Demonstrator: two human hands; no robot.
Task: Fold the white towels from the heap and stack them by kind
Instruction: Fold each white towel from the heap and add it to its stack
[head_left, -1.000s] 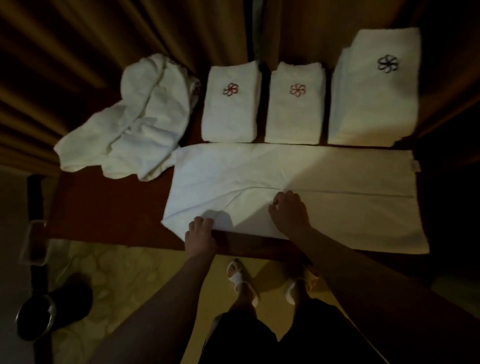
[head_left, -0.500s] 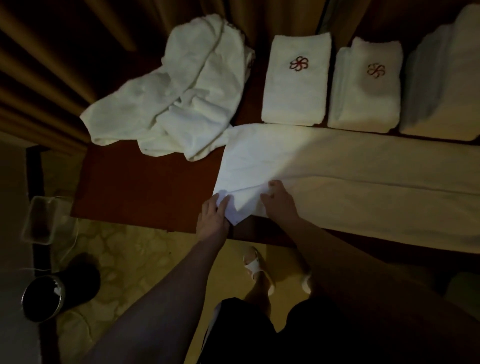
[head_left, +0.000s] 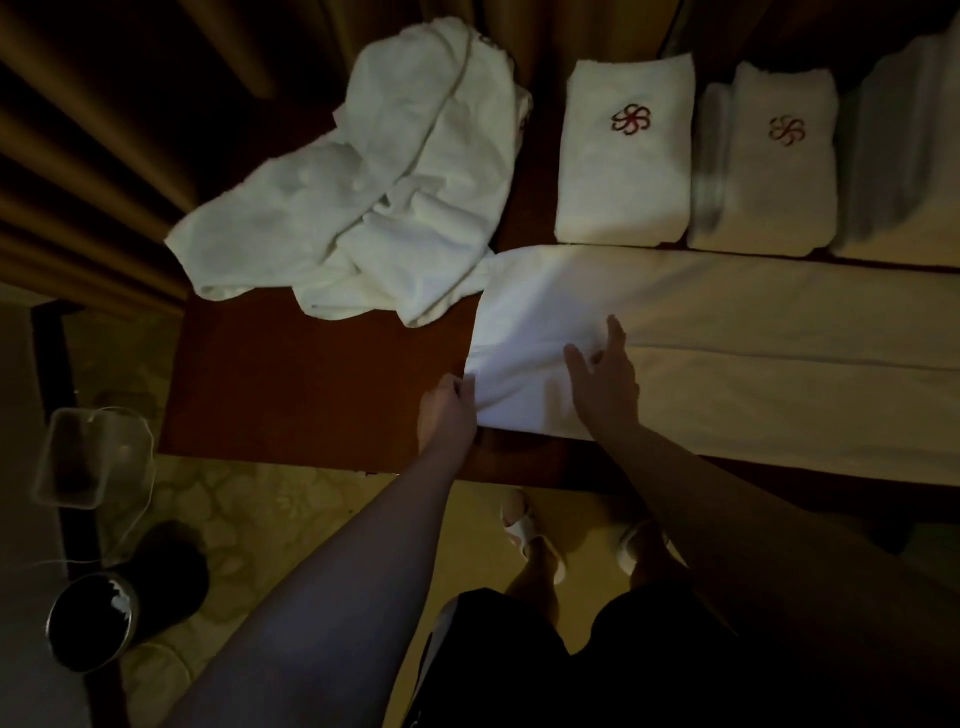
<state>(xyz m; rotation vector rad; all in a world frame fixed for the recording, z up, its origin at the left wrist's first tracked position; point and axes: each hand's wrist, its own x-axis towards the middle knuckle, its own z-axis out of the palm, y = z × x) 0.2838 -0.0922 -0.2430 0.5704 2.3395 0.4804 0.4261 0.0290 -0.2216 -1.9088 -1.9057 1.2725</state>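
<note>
1. The long white terry towel (head_left: 727, 353) lies flat along the near edge of the dark red-brown wooden table (head_left: 311, 384), running off past the right side of my view; its left end bunches up in front of me
2. My left hand (head_left: 448, 415) is at the towel's near left corner, fingers pinched together on the cloth just by the table's front edge
3. My right hand (head_left: 605, 384) rests flat on the towel just beside it, fingers spread apart, pressing rather than gripping
4. I judge the towel soft, limp and fairly light: it will sag and wrinkle wherever it is not held, so I would take it by the corners and hem, and smooth with a flat palm
5. The loose heap of crumpled white towels (head_left: 374, 197) sits toward the far left corner of the table, its lower edge touching the long towel's far left end
6. Along the far edge stand two piles of folded white towels with a red flower emblem (head_left: 626, 156), side by side, and a taller, blurred white stack at the right margin
7. On the floor to the left sit a clear plastic tub (head_left: 83, 457), whose contents I cannot make out, and a dark round bin (head_left: 93, 621) with a pale scrap inside
</note>
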